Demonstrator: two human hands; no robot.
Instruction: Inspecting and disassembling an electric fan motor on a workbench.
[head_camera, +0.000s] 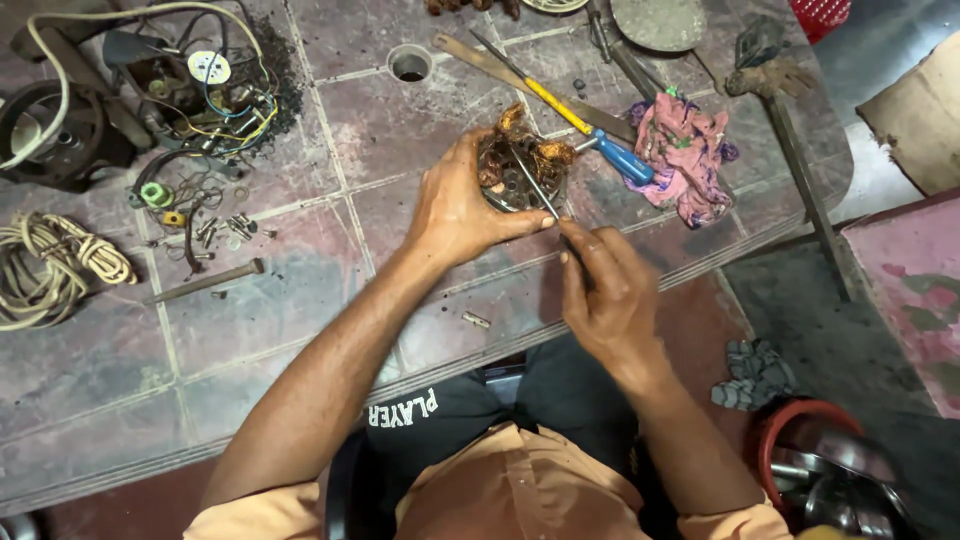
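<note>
Cradling a round motor stator (522, 168) with frayed copper windings in the left hand (455, 210), just ahead of the right hand (600, 285), which pinches a thin metal rod (537, 185). Likely heavy, rigid; wires fragile, best gripped by the steel rim.

The tiled floor (300, 330) is worn and stained, with a small round drain hole (408, 65). On it lie a coiled rope (55, 265) at the left, a bolt (205, 281), loose screws (225, 228) and a tangle of wires (225, 100). A blue-handled screwdriver (590, 130) lies beside a pink rag (685, 155), with a flat file (500, 68) behind it.
</note>
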